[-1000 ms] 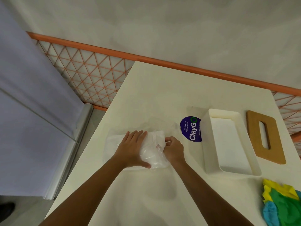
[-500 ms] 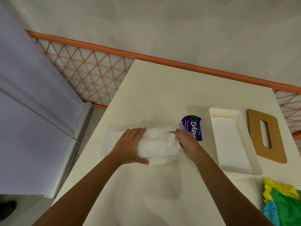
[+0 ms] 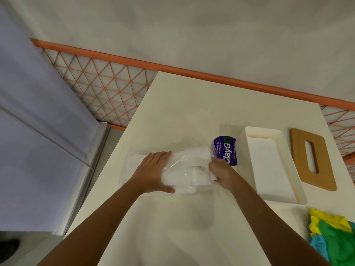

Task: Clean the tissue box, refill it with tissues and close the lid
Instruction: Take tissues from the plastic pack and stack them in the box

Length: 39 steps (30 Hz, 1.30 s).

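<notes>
Sticker: I see a purple sticker [image 3: 225,150] on the tabletop [image 3: 192,104].
Big word: I read "ClayGo", white with a green last letter.
Small words: "Let's keep our pantries clean".
Edge words: "Clean as", then I can't read more.

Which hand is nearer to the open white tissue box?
Right. The right hand grips the tissue pack at its end, just left of the tissue box; the left hand presses the pack's other end, farther away.
</notes>
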Tool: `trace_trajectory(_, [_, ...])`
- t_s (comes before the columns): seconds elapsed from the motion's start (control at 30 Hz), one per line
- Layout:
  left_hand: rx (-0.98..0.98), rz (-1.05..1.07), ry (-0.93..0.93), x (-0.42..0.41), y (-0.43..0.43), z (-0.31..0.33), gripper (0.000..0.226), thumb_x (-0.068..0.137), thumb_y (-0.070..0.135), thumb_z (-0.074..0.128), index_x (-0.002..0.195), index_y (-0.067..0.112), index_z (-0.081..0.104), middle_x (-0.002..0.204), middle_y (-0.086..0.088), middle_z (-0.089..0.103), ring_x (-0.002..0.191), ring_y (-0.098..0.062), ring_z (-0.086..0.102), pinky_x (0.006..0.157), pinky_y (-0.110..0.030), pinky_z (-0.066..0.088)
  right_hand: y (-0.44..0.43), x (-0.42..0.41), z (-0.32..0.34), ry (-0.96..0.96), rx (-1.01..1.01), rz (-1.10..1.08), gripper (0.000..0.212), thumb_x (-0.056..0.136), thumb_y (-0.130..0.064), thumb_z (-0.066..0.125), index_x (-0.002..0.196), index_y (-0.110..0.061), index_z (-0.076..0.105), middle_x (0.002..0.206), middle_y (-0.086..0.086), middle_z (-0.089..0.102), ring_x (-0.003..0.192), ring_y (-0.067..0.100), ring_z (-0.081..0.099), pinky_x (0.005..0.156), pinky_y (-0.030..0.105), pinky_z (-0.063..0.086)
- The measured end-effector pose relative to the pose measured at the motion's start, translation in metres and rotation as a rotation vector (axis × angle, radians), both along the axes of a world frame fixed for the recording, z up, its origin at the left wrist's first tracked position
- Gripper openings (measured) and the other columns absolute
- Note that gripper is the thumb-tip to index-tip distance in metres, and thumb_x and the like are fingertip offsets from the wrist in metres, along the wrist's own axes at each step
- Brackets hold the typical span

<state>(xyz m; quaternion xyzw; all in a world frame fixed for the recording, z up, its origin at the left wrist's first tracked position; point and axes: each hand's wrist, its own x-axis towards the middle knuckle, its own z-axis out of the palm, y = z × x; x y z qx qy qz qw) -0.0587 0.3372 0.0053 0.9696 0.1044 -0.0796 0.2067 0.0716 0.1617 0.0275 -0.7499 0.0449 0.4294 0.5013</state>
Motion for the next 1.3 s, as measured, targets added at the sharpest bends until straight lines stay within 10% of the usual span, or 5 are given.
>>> trace_trajectory(0.5, [0.041, -0.052, 0.028, -0.005, 0.006, -0.003, 0.127, 0.042, 0.086, 0.039, 0.148, 0.02, 0.018, 0.15, 0.006, 0.025, 0.141, -0.013, 0.019, 0.114, -0.025, -0.002, -0.044, 0.013, 0.027, -0.328, -0.008, 0.011, 0.034, 0.09, -0.01, 0.055, 0.124, -0.008, 0.055, 0.119, 0.011, 0.062, 0.105, 0.027, 0.058, 0.096, 0.038, 0.046])
trace_trajectory(0.7, [0.086, -0.088, 0.153, 0.002, 0.008, 0.012, 0.149, 0.023, 0.102, 0.02, 0.149, 0.025, 0.006, 0.158, 0.004, -0.005, 0.146, -0.017, -0.008, 0.117, -0.038, -0.009, -0.072, 0.021, 0.053, -0.413, 0.034, -0.072, 0.033, 0.089, -0.012, 0.057, 0.122, -0.008, 0.057, 0.119, 0.01, 0.062, 0.105, 0.027, 0.06, 0.094, 0.039, 0.048])
trace_trajectory(1.0, [-0.501, 0.259, -0.073, 0.056, -0.042, 0.069, 0.074, 0.085, 0.054, 0.053, 0.146, 0.021, 0.025, 0.149, 0.001, 0.024, 0.137, -0.017, 0.031, 0.11, -0.032, 0.029, -0.126, 0.028, 0.104, -0.541, 0.11, -0.245, 0.021, 0.087, -0.017, 0.059, 0.107, -0.021, 0.059, 0.099, 0.002, 0.063, 0.084, 0.017, 0.058, 0.077, 0.032, 0.046])
trace_trajectory(1.3, [-1.05, 0.37, -0.014, 0.12, -0.1, 0.098, 0.069, 0.079, 0.04, 0.065, 0.14, 0.021, 0.037, 0.137, -0.001, 0.049, 0.123, -0.018, 0.048, 0.108, -0.033, 0.036, -0.164, 0.032, 0.133, -0.467, 0.328, -0.505, 0.025, 0.085, -0.009, 0.059, 0.11, -0.013, 0.06, 0.097, 0.005, 0.065, 0.085, 0.02, 0.061, 0.071, 0.031, 0.049])
